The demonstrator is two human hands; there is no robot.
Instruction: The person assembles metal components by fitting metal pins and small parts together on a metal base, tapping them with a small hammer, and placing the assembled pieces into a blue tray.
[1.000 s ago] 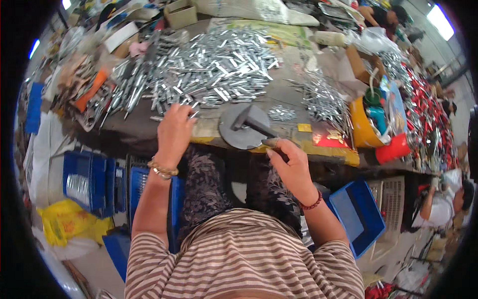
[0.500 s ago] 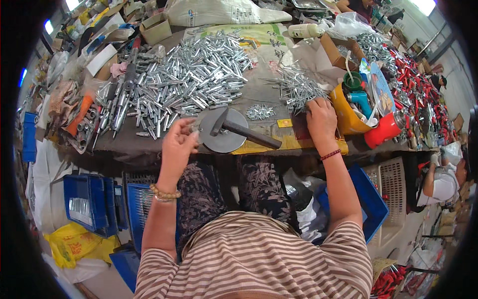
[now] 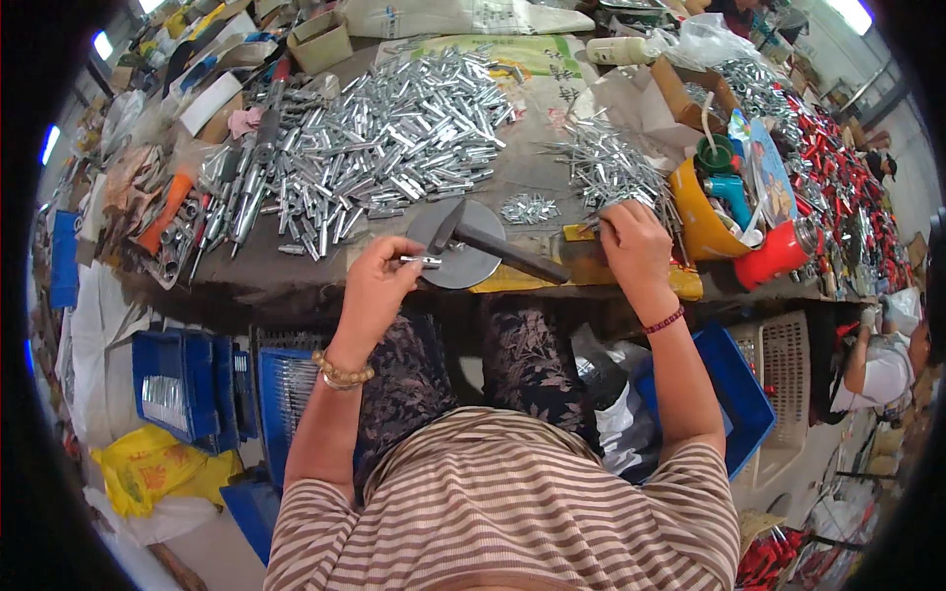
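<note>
My left hand (image 3: 379,288) pinches a short shiny metal sleeve (image 3: 422,261) at the near left rim of a round grey metal plate (image 3: 461,276). On that plate rests a hammer (image 3: 507,255), its handle pointing to the near right. My right hand (image 3: 637,246) is closed, fingertips together, at the near edge of a heap of thin metal rods (image 3: 613,169); what it pinches is too small to make out. Between the plate and the rods lies a little pile of small metal pins (image 3: 529,208). A small yellow card (image 3: 578,232) is beside the right fingertips.
A large heap of metal sleeves (image 3: 394,138) covers the table's left middle. Long tools (image 3: 258,163) lie at its left. Right of my right hand stand a yellow container (image 3: 702,217) and a red bottle (image 3: 774,255). Blue crates (image 3: 169,379) sit below the table.
My left hand, fingers loose before, now shows a metal sleeve in its pinch and has come slightly right. My right hand stays near the rods, its fingertips shifted to their near left edge.
</note>
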